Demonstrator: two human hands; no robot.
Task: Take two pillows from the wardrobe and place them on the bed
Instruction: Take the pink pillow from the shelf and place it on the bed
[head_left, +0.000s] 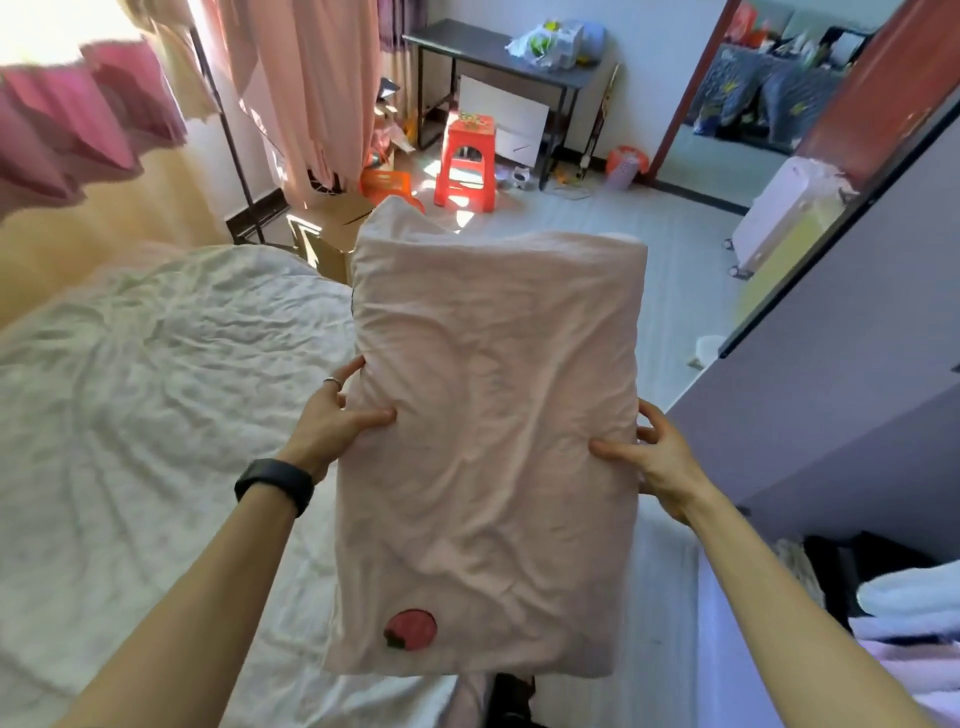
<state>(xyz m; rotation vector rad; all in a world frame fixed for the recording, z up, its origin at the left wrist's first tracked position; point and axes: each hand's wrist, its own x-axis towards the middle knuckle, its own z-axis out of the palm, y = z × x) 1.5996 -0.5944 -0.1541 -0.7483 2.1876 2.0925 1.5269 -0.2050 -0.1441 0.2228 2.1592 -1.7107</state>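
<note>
While the wide bed under its rumpled white quilt (156, 415) spreads off to the left of the fingers, the pale pink rectangular cloth pillow with a strawberry patch (488, 441) hangs between both hands, its long axis running away from the body. Left hand (332, 421) and right hand (654, 462) clasp its opposite long edges; the left is nearer the bed, so I judge a leftward swing comes next.

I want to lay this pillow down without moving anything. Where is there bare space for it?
The wrinkled white bed sheet is bare from the left hand toward the yellow wall. The pale pink strawberry-patch pillow, held by left and right hand, fits there. Crowded: the floor around the orange plastic stool and the open wardrobe shelf.
</note>
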